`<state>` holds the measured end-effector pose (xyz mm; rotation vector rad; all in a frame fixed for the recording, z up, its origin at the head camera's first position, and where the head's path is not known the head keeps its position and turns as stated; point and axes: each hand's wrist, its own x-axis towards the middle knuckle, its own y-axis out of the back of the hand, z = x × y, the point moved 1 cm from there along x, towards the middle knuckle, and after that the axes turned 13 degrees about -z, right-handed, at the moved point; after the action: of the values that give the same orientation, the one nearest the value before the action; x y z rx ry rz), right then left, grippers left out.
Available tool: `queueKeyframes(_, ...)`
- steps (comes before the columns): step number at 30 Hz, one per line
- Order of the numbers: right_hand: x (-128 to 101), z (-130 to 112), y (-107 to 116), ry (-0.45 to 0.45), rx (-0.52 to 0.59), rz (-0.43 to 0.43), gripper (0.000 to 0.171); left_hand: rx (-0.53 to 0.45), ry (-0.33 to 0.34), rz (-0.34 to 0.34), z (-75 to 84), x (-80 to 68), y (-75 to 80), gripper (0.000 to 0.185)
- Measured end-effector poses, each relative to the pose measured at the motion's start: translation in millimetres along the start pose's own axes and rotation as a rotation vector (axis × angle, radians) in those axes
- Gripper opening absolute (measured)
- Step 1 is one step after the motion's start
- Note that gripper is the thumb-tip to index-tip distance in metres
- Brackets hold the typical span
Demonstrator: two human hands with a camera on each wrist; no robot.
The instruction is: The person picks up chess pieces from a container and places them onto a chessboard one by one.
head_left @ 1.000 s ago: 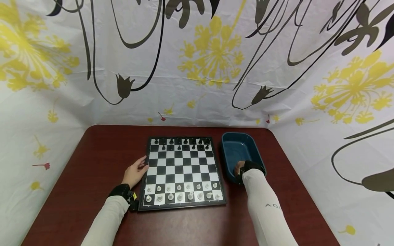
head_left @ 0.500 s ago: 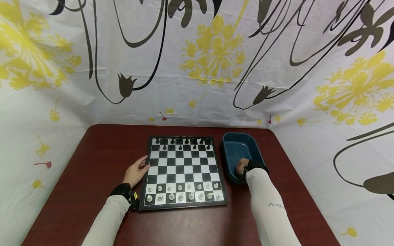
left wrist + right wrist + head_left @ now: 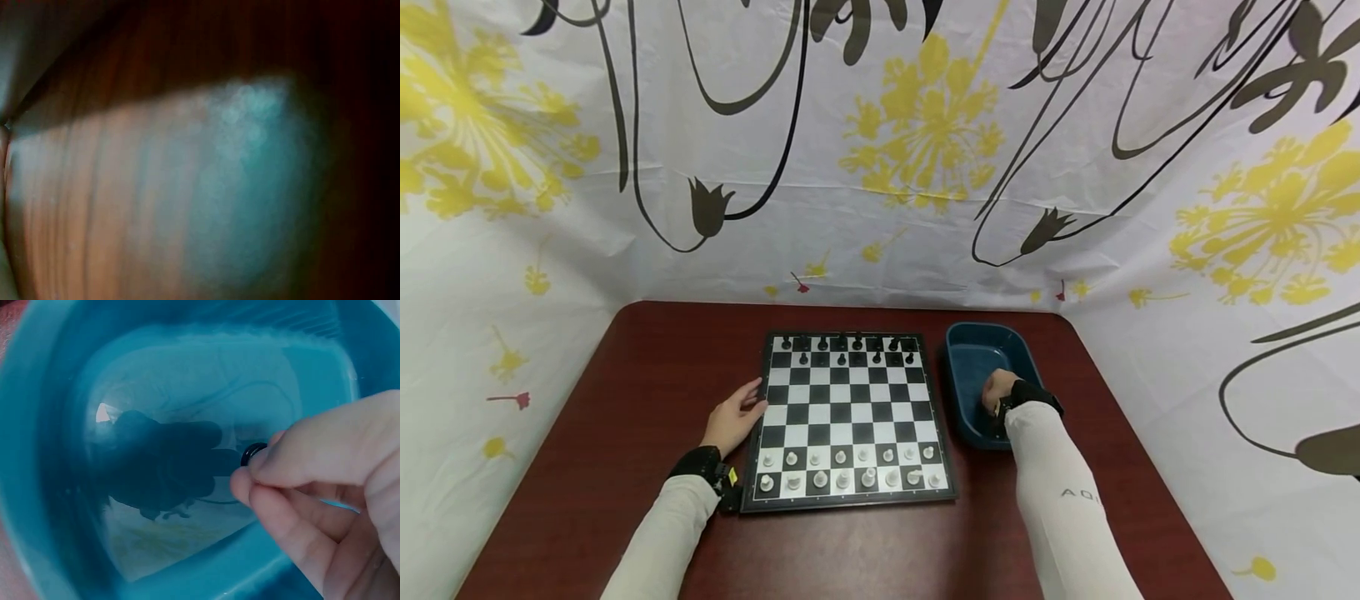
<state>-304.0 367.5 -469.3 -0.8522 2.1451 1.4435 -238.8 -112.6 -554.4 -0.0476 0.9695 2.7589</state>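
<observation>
The right hand (image 3: 997, 388) pinches a small black chess piece (image 3: 252, 452) over the blue tub (image 3: 970, 367), just beside the chessboard (image 3: 848, 421). The left hand (image 3: 733, 417) rests open on the desk (image 3: 625, 433), fingers touching the board's left edge.

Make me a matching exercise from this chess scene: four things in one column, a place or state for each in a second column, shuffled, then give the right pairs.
Things:
1. left hand
2. right hand
3. white chess pieces
4. black chess pieces

Places or states:
A. on the two far rows of the chessboard
B. over the blue tub, pinching a small black piece
C. on the two near rows of the chessboard
D. resting on the table at the chessboard's left edge

Pairs: 1-D, 2-B, 3-C, 4-A
</observation>
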Motion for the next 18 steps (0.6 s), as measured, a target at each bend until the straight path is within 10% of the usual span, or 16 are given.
queueKeyframes(18, -4, -26, 47, 0.084, -0.046, 0.021, 0.008, -0.014, 0.002, -0.003, -8.2, 3.9, -3.5, 0.055)
